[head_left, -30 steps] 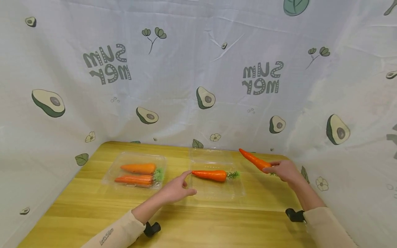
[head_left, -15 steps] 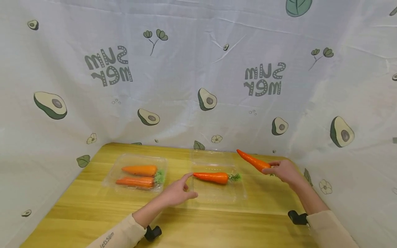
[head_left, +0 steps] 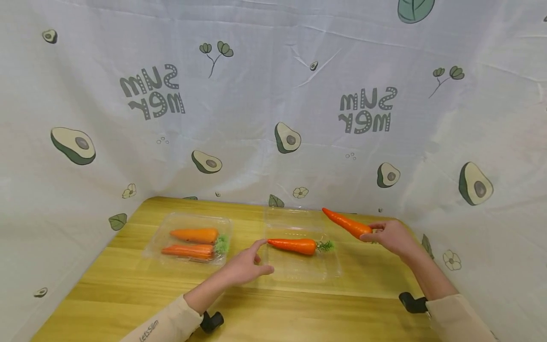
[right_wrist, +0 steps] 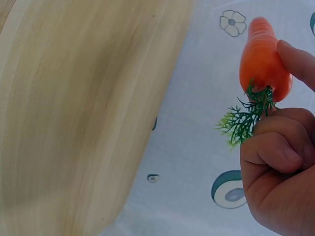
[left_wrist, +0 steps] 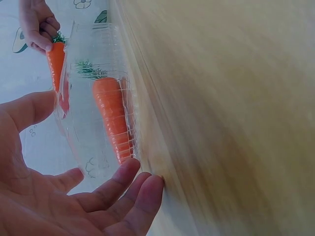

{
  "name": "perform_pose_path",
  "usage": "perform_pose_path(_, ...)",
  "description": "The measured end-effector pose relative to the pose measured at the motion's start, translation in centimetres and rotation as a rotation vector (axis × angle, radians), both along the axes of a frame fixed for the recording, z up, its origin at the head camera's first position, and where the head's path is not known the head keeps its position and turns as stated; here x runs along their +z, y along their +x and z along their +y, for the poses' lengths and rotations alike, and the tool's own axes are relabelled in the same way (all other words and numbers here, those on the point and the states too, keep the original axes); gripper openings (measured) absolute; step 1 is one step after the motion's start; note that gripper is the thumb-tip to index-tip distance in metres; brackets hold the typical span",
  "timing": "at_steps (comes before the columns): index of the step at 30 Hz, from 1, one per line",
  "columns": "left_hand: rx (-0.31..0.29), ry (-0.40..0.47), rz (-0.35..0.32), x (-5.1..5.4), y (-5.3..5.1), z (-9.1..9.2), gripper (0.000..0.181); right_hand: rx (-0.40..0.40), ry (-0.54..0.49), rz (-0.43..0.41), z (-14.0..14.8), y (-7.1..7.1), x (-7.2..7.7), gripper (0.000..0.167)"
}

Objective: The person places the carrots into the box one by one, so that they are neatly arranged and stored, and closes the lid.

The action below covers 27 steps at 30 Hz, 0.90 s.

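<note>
My right hand [head_left: 392, 236] pinches a carrot [head_left: 345, 223] near its leafy top, holding it above the table with the tip slanting up and left. In the right wrist view, green leaves hang below the thick end of this carrot [right_wrist: 266, 64]. A clear plastic clamshell box [head_left: 299, 268] stands with its lid folded back. One carrot [head_left: 292, 245] lies in it, tip left and leaves right. My left hand [head_left: 244, 266] is at the box's left side, fingers extended, grasping nothing. In the left wrist view its fingers lie beside the box wall [left_wrist: 91, 132]; contact is hard to tell.
A second clear box [head_left: 155, 249] to the left holds an orange carrot [head_left: 194, 235] and a redder carrot [head_left: 188, 251] under plastic. The wooden table [head_left: 273, 313] ends at a printed curtain [head_left: 239, 109] behind and at the sides.
The carrot in my right hand has shifted slightly left, toward the open box. My left hand stays by the box's left side. The whole view has drifted a little.
</note>
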<state>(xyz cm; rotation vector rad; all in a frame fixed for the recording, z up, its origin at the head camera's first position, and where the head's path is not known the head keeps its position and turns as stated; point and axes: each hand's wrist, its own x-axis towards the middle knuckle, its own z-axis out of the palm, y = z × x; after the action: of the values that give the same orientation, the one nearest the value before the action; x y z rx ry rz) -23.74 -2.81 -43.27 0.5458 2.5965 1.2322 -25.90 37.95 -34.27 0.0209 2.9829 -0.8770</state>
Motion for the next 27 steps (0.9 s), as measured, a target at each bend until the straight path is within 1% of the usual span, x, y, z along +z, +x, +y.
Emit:
perform_pose_path(7, 0.012, -0.003, -0.01, 0.0, 0.0, 0.0, 0.085, 0.038, 0.045, 0.005, -0.7, 0.2, 0.6, 0.074)
perform_pose_path(11, 0.01, -0.006, -0.002, 0.1, 0.0, 0.0, 0.085, 0.062, 0.044, 0.002, -1.0, 0.4, 0.9, 0.073)
perform_pose_path(17, 0.009, -0.002, -0.009, 0.1, 0.0, -0.1, 0.085, 0.077, 0.04, -0.013, -1.7, 0.6, 1.1, 0.072)
perform_pose_path(24, 0.008, 0.0, -0.01, -0.1, -0.3, -0.1, 0.084, 0.122, -0.024, -0.044, -3.0, 0.9, 1.1, 0.065)
perform_pose_path(27, 0.004, -0.001, -0.007, -0.1, -0.2, -0.1, 0.085, 0.128, -0.024, -0.047, -3.5, 0.9, 1.0, 0.062)
